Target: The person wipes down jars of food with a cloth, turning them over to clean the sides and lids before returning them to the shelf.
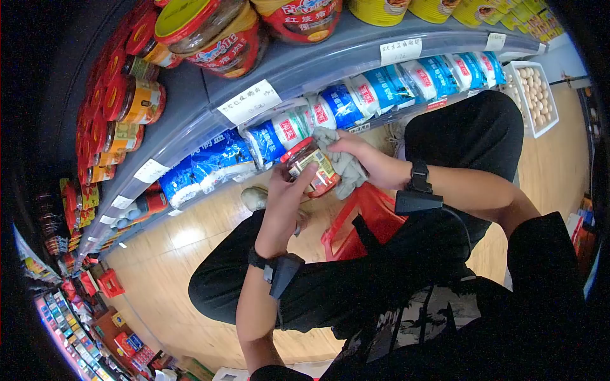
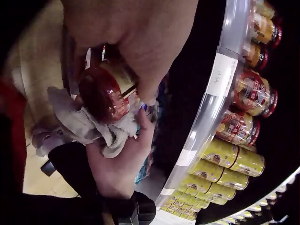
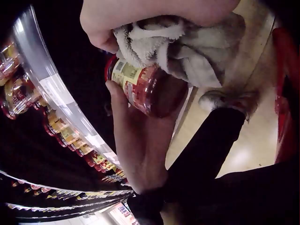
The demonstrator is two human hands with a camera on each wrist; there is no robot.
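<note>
The left hand has its fingers clamped round 1 red-lidded jar, which is held before the front edge of the shelf. The right hand grips a grey cloth, touching the jar.

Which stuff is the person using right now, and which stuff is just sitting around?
Being used:
red-lidded jar, held in the left hand
grey cloth, held against it by the right hand

Just sitting around:
yellow cans on the shelf
blue-and-white packets lower down
white basket of eggs
</note>
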